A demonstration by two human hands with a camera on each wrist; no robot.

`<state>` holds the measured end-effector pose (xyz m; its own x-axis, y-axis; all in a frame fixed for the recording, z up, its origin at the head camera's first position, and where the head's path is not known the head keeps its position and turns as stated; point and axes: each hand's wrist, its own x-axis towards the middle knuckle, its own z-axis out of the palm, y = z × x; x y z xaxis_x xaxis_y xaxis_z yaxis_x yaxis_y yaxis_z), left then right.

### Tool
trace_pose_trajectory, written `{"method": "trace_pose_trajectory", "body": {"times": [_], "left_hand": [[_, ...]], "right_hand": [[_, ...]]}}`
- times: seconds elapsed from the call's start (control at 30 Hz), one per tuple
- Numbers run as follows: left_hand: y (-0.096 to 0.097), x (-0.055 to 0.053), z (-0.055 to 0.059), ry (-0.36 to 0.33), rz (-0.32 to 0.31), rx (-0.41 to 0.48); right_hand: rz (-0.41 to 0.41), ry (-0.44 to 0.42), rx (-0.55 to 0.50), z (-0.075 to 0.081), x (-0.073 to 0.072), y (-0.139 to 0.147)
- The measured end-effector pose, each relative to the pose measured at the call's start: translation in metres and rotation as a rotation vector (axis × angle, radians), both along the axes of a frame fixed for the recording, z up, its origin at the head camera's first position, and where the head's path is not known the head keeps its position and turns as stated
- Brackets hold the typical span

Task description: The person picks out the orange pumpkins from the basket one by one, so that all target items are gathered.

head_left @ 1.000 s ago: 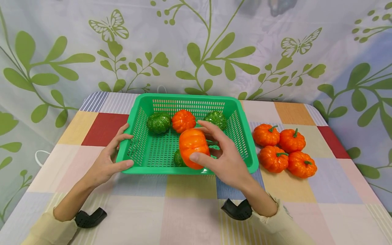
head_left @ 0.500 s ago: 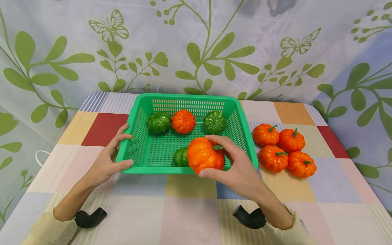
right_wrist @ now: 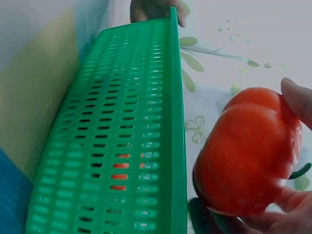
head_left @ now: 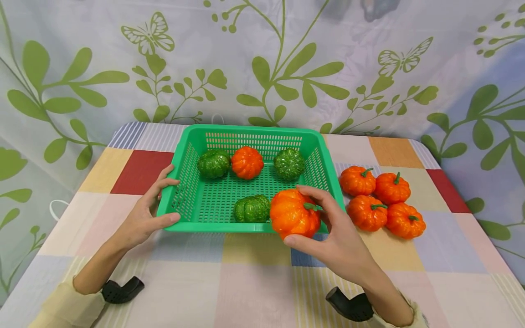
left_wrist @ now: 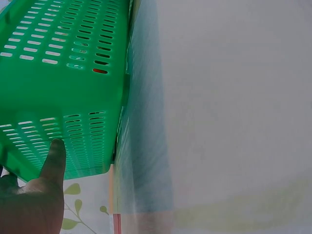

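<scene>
My right hand [head_left: 342, 241] holds an orange toy pumpkin [head_left: 294, 214] with a green stem, thumb at its near side and fingers behind. It is raised over the front right rim of the green plastic basket [head_left: 217, 227]; the right wrist view shows this pumpkin [right_wrist: 246, 153] beside the basket wall [right_wrist: 112, 122]. My left hand [head_left: 143, 218] grips the basket's left rim, with fingertips and thumb over the edge. Inside the basket lie an orange pumpkin [head_left: 247, 162] and green pumpkins at back left [head_left: 214, 163], back right [head_left: 289, 164] and front [head_left: 252, 209].
Several orange pumpkins [head_left: 379, 200] stand grouped on the table right of the basket. A patchwork cloth [head_left: 254, 291] covers the table. Behind it hangs a curtain [head_left: 295, 68] printed with leaves and butterflies.
My right hand has moved right and toward me with the pumpkin, turning it so its stem shows. The front green pumpkin is now fully uncovered. My left hand has stayed at the rim.
</scene>
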<state>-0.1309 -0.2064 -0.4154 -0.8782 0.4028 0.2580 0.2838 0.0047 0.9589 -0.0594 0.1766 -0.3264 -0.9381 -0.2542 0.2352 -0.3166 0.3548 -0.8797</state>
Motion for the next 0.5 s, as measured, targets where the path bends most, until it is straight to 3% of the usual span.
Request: {"method": "trace_pose_trajectory", "body": {"times": [0.27,0.5], "left_hand": [[0.000,0.000,0.000,-0.003,-0.005,0.008],[0.000,-0.001,0.000,-0.003,-0.005,0.007]], "right_hand": [[-0.004,0.034,0.016,-0.006,0.009,0.022],[-0.066,0.033,0.000,-0.010,0.018,0.039]]}}
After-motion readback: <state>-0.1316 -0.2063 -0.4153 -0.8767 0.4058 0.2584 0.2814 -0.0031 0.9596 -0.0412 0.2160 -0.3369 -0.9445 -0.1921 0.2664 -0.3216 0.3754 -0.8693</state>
